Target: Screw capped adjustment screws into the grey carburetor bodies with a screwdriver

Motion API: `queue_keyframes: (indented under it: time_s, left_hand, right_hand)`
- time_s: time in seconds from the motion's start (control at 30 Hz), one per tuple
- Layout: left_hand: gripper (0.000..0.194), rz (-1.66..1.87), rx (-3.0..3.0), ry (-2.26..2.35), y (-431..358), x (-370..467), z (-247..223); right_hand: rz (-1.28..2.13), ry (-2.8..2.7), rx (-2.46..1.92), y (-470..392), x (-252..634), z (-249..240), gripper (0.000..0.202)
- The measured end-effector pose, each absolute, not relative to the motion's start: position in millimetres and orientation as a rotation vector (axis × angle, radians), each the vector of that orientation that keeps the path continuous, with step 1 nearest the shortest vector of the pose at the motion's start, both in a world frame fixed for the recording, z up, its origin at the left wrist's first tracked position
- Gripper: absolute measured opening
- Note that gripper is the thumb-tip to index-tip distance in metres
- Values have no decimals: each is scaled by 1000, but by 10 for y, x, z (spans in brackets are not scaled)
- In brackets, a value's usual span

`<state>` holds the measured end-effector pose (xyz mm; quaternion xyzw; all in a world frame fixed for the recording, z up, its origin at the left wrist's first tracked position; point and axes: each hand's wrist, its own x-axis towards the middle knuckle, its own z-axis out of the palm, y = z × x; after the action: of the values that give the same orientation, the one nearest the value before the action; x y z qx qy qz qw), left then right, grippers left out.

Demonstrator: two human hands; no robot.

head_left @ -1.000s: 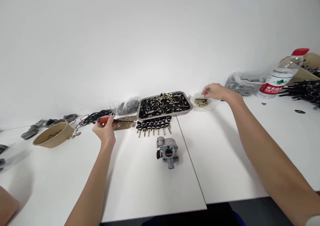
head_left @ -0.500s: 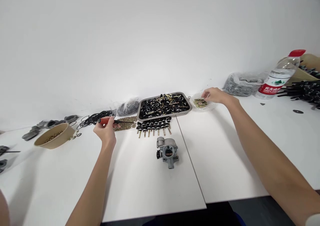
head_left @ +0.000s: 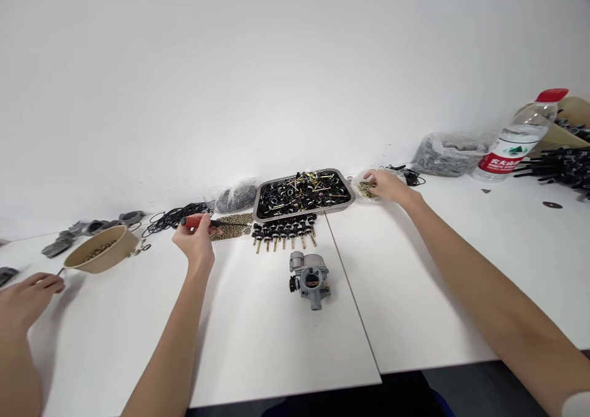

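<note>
My left hand (head_left: 196,238) is closed around the handle of a red and black screwdriver (head_left: 197,222), whose shaft points right over small brass parts (head_left: 234,227). At the right of the metal tray, my right hand (head_left: 383,185) reaches into a clear plastic bag (head_left: 375,200) of small yellowish metal pieces (head_left: 365,189). Its fingers are bent together at the pieces; what they grip, if anything, is too small to tell. A grey metal carburetor (head_left: 312,281) sits on the white table in front, touched by neither hand.
The metal tray (head_left: 304,213) holds black and brass parts, with more parts lined up before it. Another person's hand (head_left: 34,294) is at the left near a tan bowl (head_left: 99,254). A bottle (head_left: 511,146) stands back right.
My right hand has moved slightly left and down into the bag, uncovering black rings behind it. Another person's hand has come into view at the left. My left hand has hardly moved.
</note>
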<state>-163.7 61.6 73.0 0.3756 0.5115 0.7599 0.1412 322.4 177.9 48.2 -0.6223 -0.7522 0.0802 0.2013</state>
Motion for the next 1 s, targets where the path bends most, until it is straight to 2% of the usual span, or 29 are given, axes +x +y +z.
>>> queue_keyframes:
  time_s: [1.0]
  left_hand:
    - [28,2240,1098,1415,544,-1650,808]
  right_hand:
    - [174,-2023,-1816,1876,3248,267,35]
